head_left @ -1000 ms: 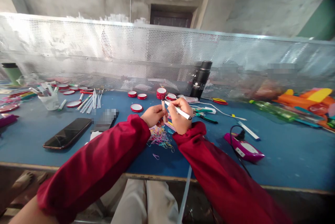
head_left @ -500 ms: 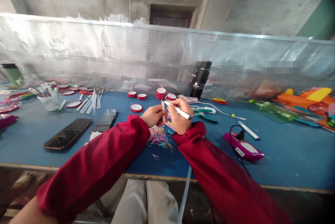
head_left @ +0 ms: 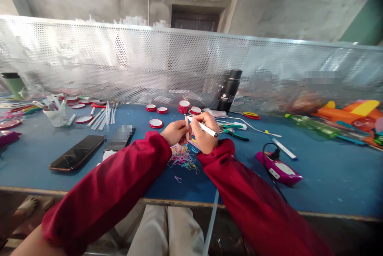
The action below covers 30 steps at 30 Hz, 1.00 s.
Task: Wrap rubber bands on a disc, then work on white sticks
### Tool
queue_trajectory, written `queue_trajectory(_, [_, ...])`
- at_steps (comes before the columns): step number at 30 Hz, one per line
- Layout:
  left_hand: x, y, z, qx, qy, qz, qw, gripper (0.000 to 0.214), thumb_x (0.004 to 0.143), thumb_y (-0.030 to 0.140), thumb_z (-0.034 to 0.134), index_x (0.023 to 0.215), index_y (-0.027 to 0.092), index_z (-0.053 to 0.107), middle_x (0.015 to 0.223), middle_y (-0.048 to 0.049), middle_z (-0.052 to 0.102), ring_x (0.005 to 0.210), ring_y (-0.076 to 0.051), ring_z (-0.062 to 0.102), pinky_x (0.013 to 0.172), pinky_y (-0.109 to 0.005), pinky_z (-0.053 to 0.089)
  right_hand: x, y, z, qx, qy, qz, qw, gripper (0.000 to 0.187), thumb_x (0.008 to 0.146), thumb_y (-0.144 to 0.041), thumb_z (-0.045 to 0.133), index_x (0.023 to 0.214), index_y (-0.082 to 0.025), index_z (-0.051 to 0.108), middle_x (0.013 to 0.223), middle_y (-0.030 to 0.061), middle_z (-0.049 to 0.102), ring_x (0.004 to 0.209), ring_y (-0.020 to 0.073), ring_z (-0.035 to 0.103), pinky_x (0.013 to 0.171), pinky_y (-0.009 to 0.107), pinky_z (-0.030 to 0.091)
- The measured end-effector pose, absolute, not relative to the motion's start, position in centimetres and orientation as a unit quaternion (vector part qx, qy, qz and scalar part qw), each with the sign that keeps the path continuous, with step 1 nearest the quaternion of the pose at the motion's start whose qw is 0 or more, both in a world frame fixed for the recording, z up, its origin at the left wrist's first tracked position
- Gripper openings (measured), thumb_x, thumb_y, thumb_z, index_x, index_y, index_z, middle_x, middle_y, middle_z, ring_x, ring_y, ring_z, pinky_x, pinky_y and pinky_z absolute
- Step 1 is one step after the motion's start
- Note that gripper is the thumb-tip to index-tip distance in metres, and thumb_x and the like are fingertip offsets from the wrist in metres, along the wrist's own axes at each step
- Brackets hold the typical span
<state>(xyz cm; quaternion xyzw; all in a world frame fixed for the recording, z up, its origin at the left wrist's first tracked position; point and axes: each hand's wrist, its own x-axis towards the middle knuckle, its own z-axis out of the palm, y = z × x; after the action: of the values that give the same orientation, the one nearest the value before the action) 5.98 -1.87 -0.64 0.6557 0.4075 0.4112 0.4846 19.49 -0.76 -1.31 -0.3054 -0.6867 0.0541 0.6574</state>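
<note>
Between the fingers of my left hand [head_left: 176,132] stands a small, flat, light-brown strip [head_left: 187,127], held upright. My right hand [head_left: 206,130] is closed around a white marker pen [head_left: 207,129] with a dark end. The pen's tip points at the upper part of the strip; whether it touches cannot be made out. Beneath my hands lies a pile of thin, colourful loops of cord [head_left: 182,155], partly hidden by my left hand and sleeve. One loose purple loop [head_left: 178,179] rests nearer the table edge.
Left are a black phone [head_left: 77,153], a plastic cup of pens [head_left: 56,116] and several white strips. Red round tins [head_left: 156,123] sit beyond my hands, near a black bottle [head_left: 229,91]. On the right are green-handled pliers [head_left: 236,134] and a purple power strip [head_left: 279,169].
The pen in my right hand has shifted very slightly near the strip. My left hand and the things on the table look the same.
</note>
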Motion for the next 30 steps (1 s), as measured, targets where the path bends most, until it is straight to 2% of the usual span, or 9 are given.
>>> queue_trajectory(19, [6.03, -1.89, -0.54, 0.653, 0.414, 0.411, 0.483, 0.014, 0.093, 0.018, 0.043, 0.084, 0.015, 0.053, 0.065, 0.0015, 0.059, 0.044, -0.007, 0.053, 0.041, -0.018, 0.043, 19.47, -0.78, -1.29, -0.31, -0.686, 0.056, 0.656, 0.008, 0.083, -0.02, 0.058, 0.075, -0.02, 0.056, 0.063, -0.0034, 0.056, 0.054, 0.0116, 0.052, 0.053, 0.025, 0.04])
queue_trajectory(30, [5.96, -1.84, -0.7, 0.656, 0.404, 0.414, 0.485, 0.014, 0.092, 0.024, 0.048, 0.082, 0.015, 0.053, 0.065, 0.0015, 0.06, 0.044, -0.006, 0.052, 0.043, -0.018, 0.042, 19.44, -0.71, -1.34, -0.312, -0.679, 0.067, 0.661, 0.008, 0.083, -0.022, 0.058, 0.075, -0.02, 0.056, 0.064, -0.0032, 0.057, 0.054, 0.0117, 0.051, 0.054, 0.025, 0.041])
